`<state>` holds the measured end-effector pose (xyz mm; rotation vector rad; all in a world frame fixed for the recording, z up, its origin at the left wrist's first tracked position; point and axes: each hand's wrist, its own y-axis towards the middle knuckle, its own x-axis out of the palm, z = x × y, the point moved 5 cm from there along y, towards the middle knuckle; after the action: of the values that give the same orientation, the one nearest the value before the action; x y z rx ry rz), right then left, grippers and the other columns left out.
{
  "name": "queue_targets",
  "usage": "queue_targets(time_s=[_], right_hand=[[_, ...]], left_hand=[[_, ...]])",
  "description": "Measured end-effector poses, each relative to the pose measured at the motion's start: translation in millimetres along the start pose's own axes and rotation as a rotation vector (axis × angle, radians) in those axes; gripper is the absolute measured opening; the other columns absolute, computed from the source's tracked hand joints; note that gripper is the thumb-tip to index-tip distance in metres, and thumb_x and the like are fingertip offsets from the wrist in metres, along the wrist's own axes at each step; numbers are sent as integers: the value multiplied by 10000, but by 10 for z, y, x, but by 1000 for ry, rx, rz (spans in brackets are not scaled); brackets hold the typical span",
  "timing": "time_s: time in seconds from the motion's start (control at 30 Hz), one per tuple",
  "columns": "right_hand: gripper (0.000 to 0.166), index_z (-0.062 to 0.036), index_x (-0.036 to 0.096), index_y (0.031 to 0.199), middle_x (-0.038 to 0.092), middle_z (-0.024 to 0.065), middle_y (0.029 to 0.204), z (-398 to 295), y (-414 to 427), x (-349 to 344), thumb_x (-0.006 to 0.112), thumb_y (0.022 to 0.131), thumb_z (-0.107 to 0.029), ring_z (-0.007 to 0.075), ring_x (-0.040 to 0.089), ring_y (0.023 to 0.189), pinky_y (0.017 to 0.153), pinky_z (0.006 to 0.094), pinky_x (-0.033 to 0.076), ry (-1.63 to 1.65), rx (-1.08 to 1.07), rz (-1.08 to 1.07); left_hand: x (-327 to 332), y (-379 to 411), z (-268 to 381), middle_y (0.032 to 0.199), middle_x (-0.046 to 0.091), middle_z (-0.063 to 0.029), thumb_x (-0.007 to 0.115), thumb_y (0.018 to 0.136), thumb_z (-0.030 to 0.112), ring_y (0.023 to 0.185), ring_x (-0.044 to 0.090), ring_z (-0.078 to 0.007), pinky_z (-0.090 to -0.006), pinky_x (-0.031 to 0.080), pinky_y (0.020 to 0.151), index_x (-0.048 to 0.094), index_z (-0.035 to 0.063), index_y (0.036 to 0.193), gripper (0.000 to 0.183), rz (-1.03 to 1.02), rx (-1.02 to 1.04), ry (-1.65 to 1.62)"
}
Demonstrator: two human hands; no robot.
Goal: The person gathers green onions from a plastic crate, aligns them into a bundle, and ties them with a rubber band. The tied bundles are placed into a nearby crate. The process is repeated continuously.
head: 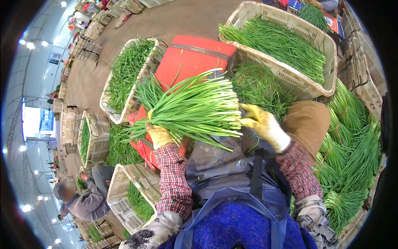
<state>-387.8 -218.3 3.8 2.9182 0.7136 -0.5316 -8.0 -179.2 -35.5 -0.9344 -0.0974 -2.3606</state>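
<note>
A large loose bunch of green garlic chives (199, 105) lies across my left hand (159, 132), which wears a yellow-coated glove and grips the leafy end. The pale cut ends fan out to the right. At those ends, my right hand (259, 119), gloved the same way, has its thumb and fingers apart. Its fingertips meet or nearly touch the lower stem ends; contact is hard to tell. Beneath and beyond the bunch is a red padded surface (196, 59) with a dark strap around it. Part of my left hand's fingers is hidden by leaves.
A plastic crate (329, 68) full of chives stands at the upper right, with loose trimmings (258, 84) beside it. Tied chive bundles (348, 155) are heaped on my right. More crates (107, 102) stand on my left, near a seated person (90, 199). Another person's hand (314, 3) shows top right.
</note>
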Motion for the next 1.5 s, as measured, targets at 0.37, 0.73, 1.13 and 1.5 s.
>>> queue_targets(time_s=[0.37, 0.73, 1.13, 1.5], right_hand=[[183, -67, 607, 1052, 642, 136, 779, -484, 731, -245, 551, 918, -179, 261, 577, 553, 565, 358, 478, -697, 18, 126], [329, -25, 603, 1083, 552, 25, 613, -378, -143, -356, 559, 929, -312, 80, 513, 485, 428, 182, 404, 652, 246, -122], [344, -24, 598, 923, 622, 113, 651, 87, 363, 319, 659, 839, -352, 228, 592, 523, 493, 308, 466, 323, 419, 111], [207, -5, 630, 951, 607, 46, 677, -577, -697, 95, 667, 868, -191, 113, 619, 564, 450, 228, 484, 591, 491, -901]], left_hand=[[318, -229, -146, 1359, 476, -117, 539, 869, 426, 1214, 469, -318, -498, 409, 998, 475, 163, 1317, 524, -1, -16, 21], [-108, -166, -395, 1344, 500, -108, 401, 917, 475, 1193, 494, -338, -535, 405, 1010, 461, 161, 1335, 525, 16, -7, -8], [654, -246, 59, 1172, 587, -180, 594, 816, 297, 1041, 581, -364, -528, 486, 907, 544, 67, 1142, 402, 49, 144, -152], [224, -36, -158, 1297, 539, -143, 484, 858, 454, 1149, 523, -355, -526, 421, 979, 511, 91, 1277, 556, -92, -54, -148]])
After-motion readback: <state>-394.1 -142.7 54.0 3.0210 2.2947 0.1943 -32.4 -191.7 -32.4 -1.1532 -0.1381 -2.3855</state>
